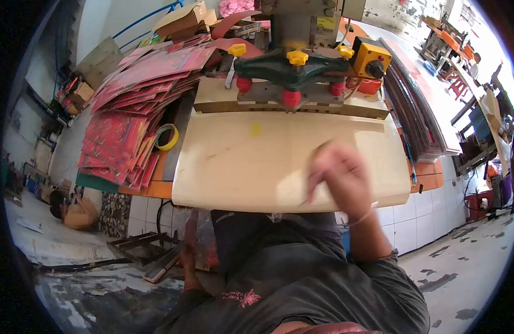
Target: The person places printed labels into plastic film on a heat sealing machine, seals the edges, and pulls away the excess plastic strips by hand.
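Observation:
My right hand (341, 177) is over the right part of a beige sheet-covered work surface (235, 172), near its front edge. Its fingers bend downward but are smeared by motion, so whether they hold anything is unclear. Down beside my left thigh, below the table edge, is my left hand (188, 250); its fingers are hard to make out near a clear plastic bag (208, 245). At the back of the surface stands a press with a dark green bracket (293, 71), yellow knobs and red feet, above a long metal bar (290, 107).
A tall stack of red printed sheets (120, 131) leans at the left, with a yellow tape roll (167, 137) next to it. A yellow control box (372, 58) sits right of the press. Long stacked boards (418, 106) lie at the right. Another person sits far right.

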A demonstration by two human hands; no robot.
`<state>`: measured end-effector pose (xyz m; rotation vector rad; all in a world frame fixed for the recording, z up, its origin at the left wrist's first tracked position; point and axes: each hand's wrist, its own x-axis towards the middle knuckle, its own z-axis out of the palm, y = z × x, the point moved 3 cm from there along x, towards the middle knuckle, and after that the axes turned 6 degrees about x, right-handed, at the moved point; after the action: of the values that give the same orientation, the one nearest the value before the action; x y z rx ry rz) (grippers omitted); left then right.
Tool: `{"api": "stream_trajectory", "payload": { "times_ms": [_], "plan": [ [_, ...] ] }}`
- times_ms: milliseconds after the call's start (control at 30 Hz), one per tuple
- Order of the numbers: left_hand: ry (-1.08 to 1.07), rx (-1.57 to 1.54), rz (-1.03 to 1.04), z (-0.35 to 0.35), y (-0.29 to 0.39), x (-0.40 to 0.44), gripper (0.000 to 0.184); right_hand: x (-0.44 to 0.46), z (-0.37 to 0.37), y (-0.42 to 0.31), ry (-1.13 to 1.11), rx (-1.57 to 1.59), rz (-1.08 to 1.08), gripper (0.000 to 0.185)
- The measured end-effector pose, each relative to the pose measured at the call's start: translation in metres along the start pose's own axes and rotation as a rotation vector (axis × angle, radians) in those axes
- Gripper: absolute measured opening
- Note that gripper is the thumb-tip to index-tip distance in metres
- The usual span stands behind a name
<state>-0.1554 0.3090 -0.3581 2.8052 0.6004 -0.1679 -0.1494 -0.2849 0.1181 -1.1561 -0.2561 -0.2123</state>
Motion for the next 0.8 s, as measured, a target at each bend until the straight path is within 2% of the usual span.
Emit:
{"api": "stream_trajectory", "payload": {
  "times_ms": [67, 167, 200, 333, 400, 433, 500, 533, 567, 600, 667, 700, 733, 800],
  "plan": [
    [0.032, -0.127, -0.086, 0.002, -0.005, -0.008, 0.039, -0.009, 0.046, 0.036, -0.305, -0.066, 0.405, 0.024],
    [0.094, -0.290, -0.187, 0.004, -0.015, -0.024, 0.040, -0.031, 0.083, 0.107, -0.817, -0.250, 0.501, 0.024],
    [0.119, -0.333, -0.215, 0.004, -0.017, -0.029, 0.041, -0.039, 0.088, 0.125, -0.836, -0.272, 0.576, 0.031],
    [0.232, -0.441, -0.311, 0.003, -0.028, -0.051, 0.042, -0.054, 0.069, 0.218, -0.871, -0.266, 0.717, 0.034],
    [0.286, -0.493, -0.337, 0.000, -0.030, -0.052, 0.043, -0.057, 0.039, 0.266, -0.626, -0.415, 0.834, 0.036],
    [0.309, -0.540, -0.341, -0.001, -0.029, -0.048, 0.043, -0.058, 0.031, 0.277, -0.639, -0.413, 0.830, 0.036],
    [0.298, -0.794, -0.323, 0.000, -0.028, -0.028, 0.044, -0.058, 0.002, 0.296, -0.412, -0.606, 0.926, 0.038],
    [0.287, -0.960, -0.311, 0.002, -0.029, -0.015, 0.044, -0.061, -0.012, 0.315, -0.424, -0.606, 0.922, 0.038],
    [0.252, -1.292, -0.264, 0.003, -0.027, -0.002, 0.045, -0.061, -0.026, 0.333, -0.423, -0.774, 0.689, 0.039],
    [0.265, -1.294, -0.270, -0.005, -0.022, 0.006, 0.045, -0.062, -0.030, 0.337, -0.431, -0.846, 0.568, 0.039],
    [0.425, -1.221, -0.035, -0.038, -0.003, 0.027, 0.047, -0.062, -0.034, 0.337, -0.397, -0.999, 0.273, 0.042],
    [0.473, -1.116, -0.039, -0.065, 0.015, 0.029, 0.046, -0.060, -0.033, 0.333, -0.361, -1.067, 0.096, 0.045],
    [0.520, -1.013, -0.046, -0.097, 0.040, 0.025, 0.045, -0.059, -0.032, 0.330, -0.376, -1.064, 0.087, 0.045],
    [0.583, -1.142, -0.063, -0.142, 0.075, 0.021, 0.041, -0.052, -0.026, 0.318, -0.346, -1.014, 0.223, 0.044]
  ]
}}
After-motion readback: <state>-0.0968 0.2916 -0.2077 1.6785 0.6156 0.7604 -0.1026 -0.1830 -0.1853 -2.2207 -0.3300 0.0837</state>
